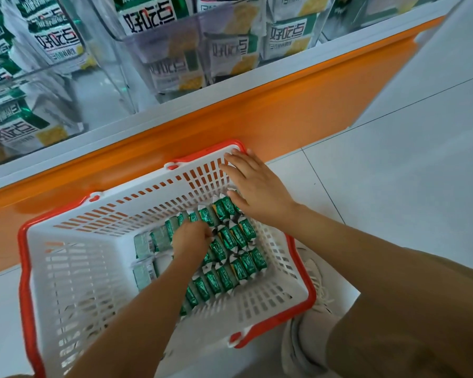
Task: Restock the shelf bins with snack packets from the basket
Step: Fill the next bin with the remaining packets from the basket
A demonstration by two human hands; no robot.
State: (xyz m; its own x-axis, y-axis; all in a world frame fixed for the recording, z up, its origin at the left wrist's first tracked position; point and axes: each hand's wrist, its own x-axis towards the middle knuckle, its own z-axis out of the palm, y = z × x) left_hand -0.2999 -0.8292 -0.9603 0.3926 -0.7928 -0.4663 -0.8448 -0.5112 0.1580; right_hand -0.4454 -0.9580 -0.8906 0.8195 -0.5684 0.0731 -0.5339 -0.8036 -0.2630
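A white slotted basket (74, 271) with an orange-red rim stands on the floor against the shelf base. On its bottom lie several small green snack packets (230, 264) in rows. My left hand (193, 238) reaches deep into the basket, its fingers curled down on the packets near the middle. My right hand (253, 186) lies with straight fingers over the basket's far right corner, fingertips on the inner wall. Clear shelf bins (172, 47) above hold large green-and-white snack bags.
The shelf's orange base panel (271, 115) with a white ledge runs diagonally behind the basket. White floor tiles (393, 165) spread to the right. My knee and a light shoe (318, 285) sit close to the basket's right side.
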